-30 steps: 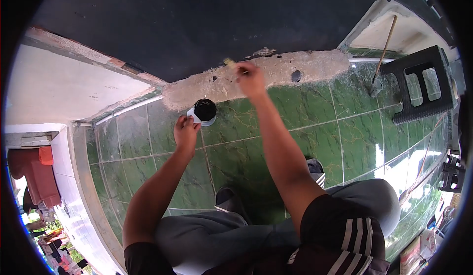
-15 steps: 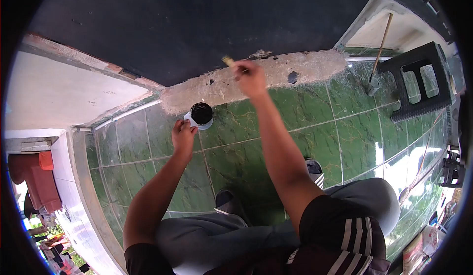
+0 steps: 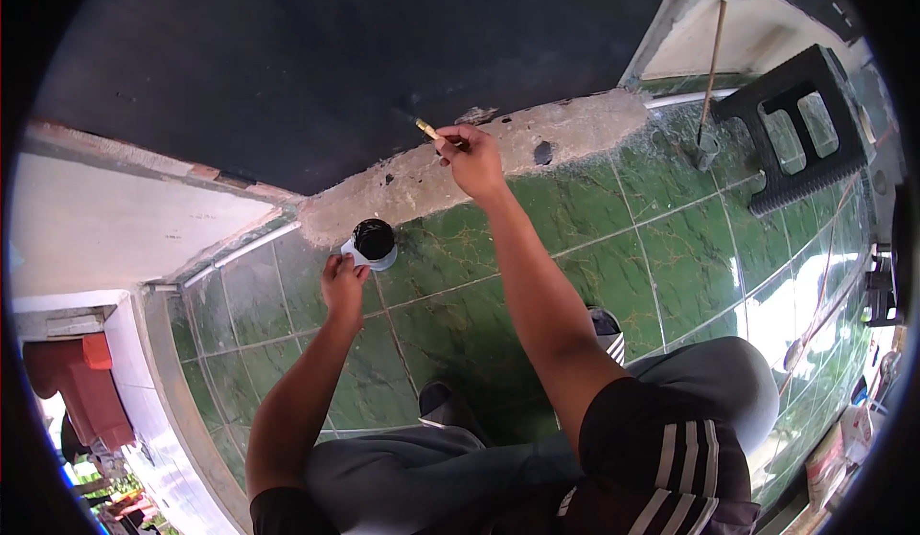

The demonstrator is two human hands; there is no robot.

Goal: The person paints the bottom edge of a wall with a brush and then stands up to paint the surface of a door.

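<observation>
My right hand (image 3: 470, 161) grips a small paintbrush (image 3: 427, 130) between thumb and fingers. Its bristles point up and left, at the lower part of a dark, near-black panel (image 3: 287, 66). My left hand (image 3: 342, 284) is closed on the side of a small pale container (image 3: 384, 264) filled with black paint (image 3: 374, 239). The container is held low over the green tiles, close to a rough concrete strip (image 3: 604, 121) that runs along the panel's bottom edge.
Green floor tiles (image 3: 460, 315) spread around my feet. A black plastic stool (image 3: 752, 113) lies on its side at the right, beside a stick (image 3: 715, 56) standing in a small cup (image 3: 707, 155). White walls (image 3: 105, 219) flank the panel.
The view has turned slightly, shifting the scene left and down. My right hand and brush, blurred before, now look sharper near the panel's lower edge. Both hands keep their hold.
</observation>
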